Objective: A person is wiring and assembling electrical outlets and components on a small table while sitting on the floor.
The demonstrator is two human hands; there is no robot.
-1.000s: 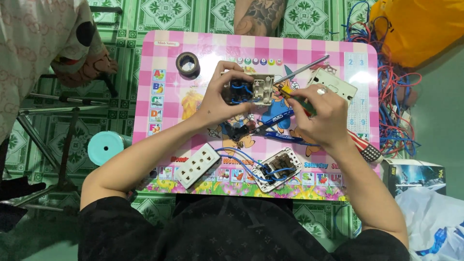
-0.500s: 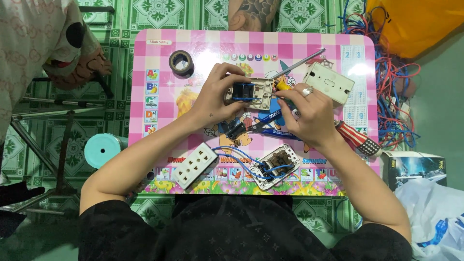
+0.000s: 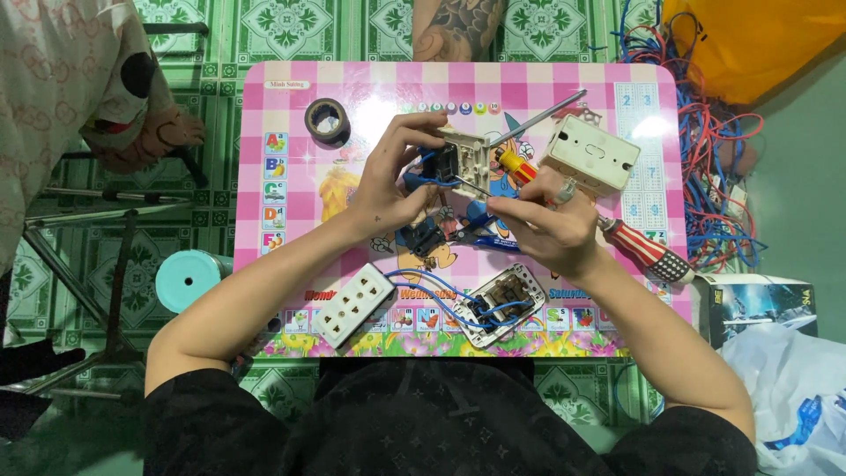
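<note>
My left hand [image 3: 392, 181] grips a small grey-white switch module [image 3: 460, 157] with blue wires, held just above the pink checked table [image 3: 282, 238]. My right hand [image 3: 545, 222] pinches a thin screwdriver [image 3: 474, 186] whose tip points into the module. Blue wires run down to an open socket back [image 3: 505, 295] near the table's front edge, and a white multi-hole socket [image 3: 355, 304] lies to its left. A yellow-and-red screwdriver [image 3: 520, 161] lies behind my right hand.
A white box cover [image 3: 590, 154], a roll of dark tape [image 3: 327, 119] and a red-striped screwdriver [image 3: 643, 251] lie on the table. Tangled red and blue wires [image 3: 709, 167] pile up at right. Another person sits at left [image 3: 70, 88]; a tattooed leg [image 3: 458, 26] shows at top.
Both hands have stayed together on the module. My right hand has brought the thin screwdriver's tip up to it from the right, and the blue tool now lies under my hand.
</note>
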